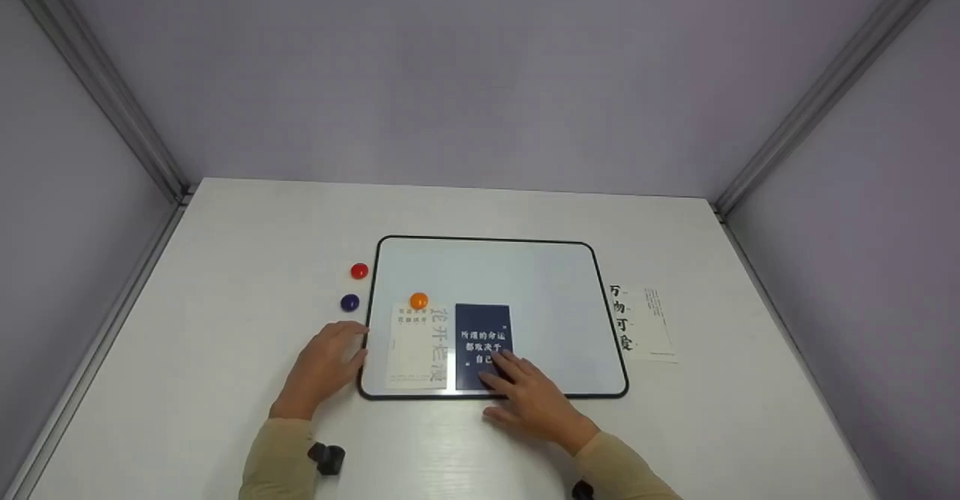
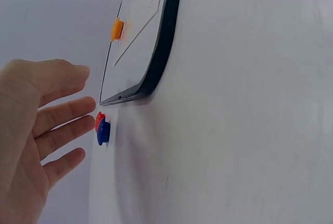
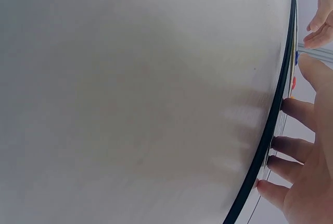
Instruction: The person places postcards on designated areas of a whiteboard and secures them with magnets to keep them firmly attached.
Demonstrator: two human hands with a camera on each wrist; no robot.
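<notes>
A small whiteboard (image 1: 551,282) with a black rim lies on the table. On its left part is a cream card (image 1: 416,346) with grey Chinese characters, an orange round magnet (image 1: 418,301) sitting at its top edge. Beside that card lies a navy card (image 1: 480,323) with white characters. My right hand (image 1: 532,399) rests with spread fingers on the navy card's lower right part. By the board's left rim, my left hand (image 1: 322,365) has loosely bent fingers and holds nothing; in the left wrist view its fingers (image 2: 65,114) are apart with the palm bare.
Left of the board are a red magnet (image 1: 359,271) and a dark blue magnet (image 1: 349,302) on the white table (image 1: 262,245). Another white card (image 1: 649,323) with black characters lies at the board's right edge. Grey panels (image 1: 480,72) surround the table.
</notes>
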